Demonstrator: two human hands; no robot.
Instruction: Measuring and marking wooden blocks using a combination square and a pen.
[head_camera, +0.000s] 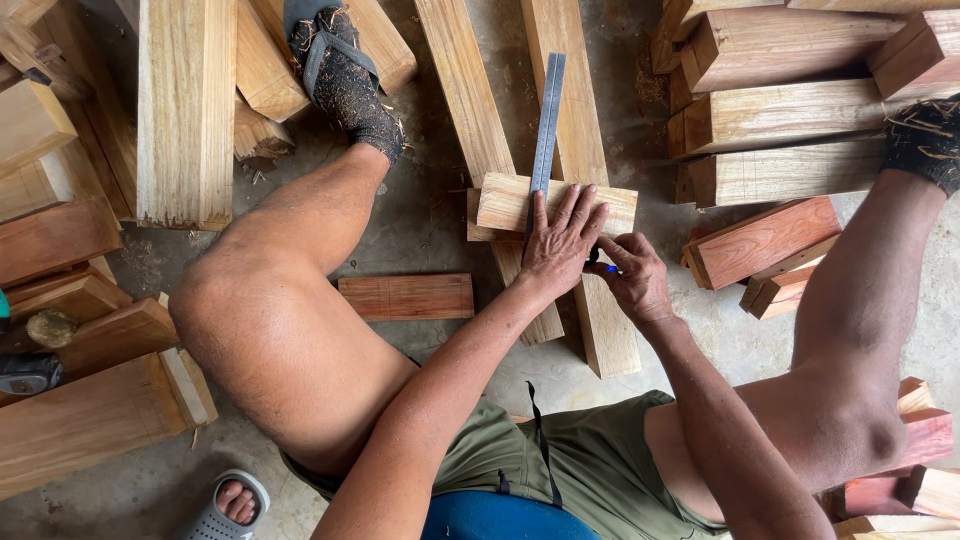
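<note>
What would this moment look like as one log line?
left hand: presses ruler on wood block | right hand: holds blue pen beside it

A short wood block lies across two long planks, a steel ruler on top.

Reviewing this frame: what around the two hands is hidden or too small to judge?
Head view only.
- Lower end of the metal ruler: covered by the left hand.
- Top face of the small wood block near the ruler: under that hand, so any marks cannot be seen.
- Blue-tipped marking tool: mostly wrapped by the right hand, too small to tell its kind or whether its tip touches wood.
</note>
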